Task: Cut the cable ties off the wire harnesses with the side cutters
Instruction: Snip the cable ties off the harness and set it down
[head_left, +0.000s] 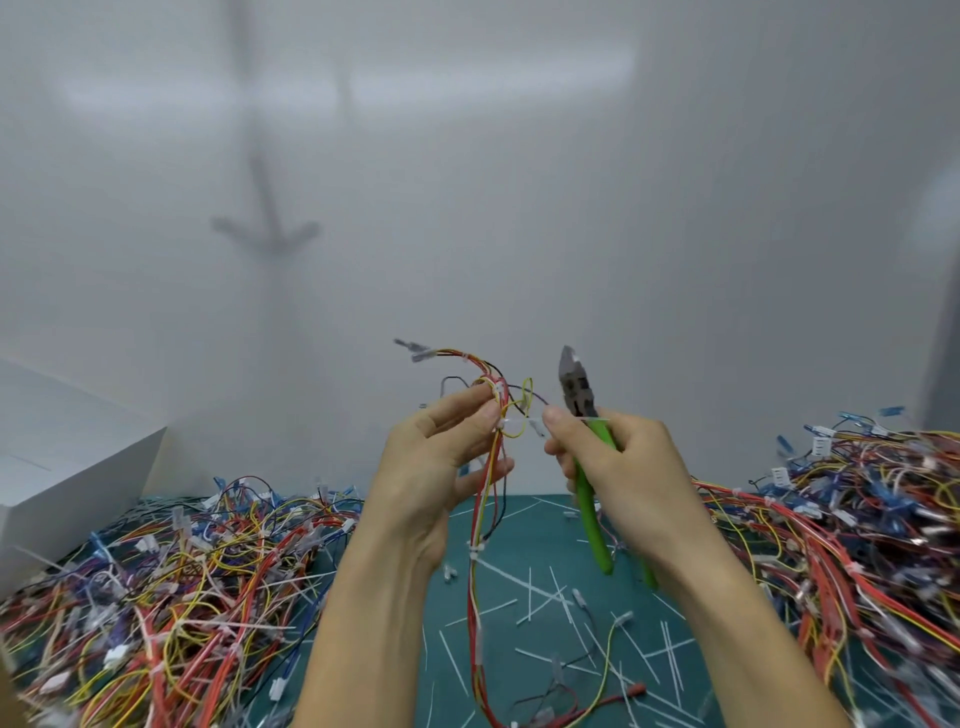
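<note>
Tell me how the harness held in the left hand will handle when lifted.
Probably floppy: the harness droops from the left hand down to the green mat, and its top ends arch over. It is likely light, since a mere pinch carries it. Its loose loops may well snag on the wire pile beside it.

Green mat (519, 540): harness piles (182, 571), cut ties (530, 597)

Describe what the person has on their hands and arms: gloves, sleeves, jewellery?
Nothing worn in view. The left hand and right hand are bare, no gloves, rings or tape. The left forearm and right forearm are bare down to the frame's lower edge: no sleeves, watch or wristband visible.
</note>
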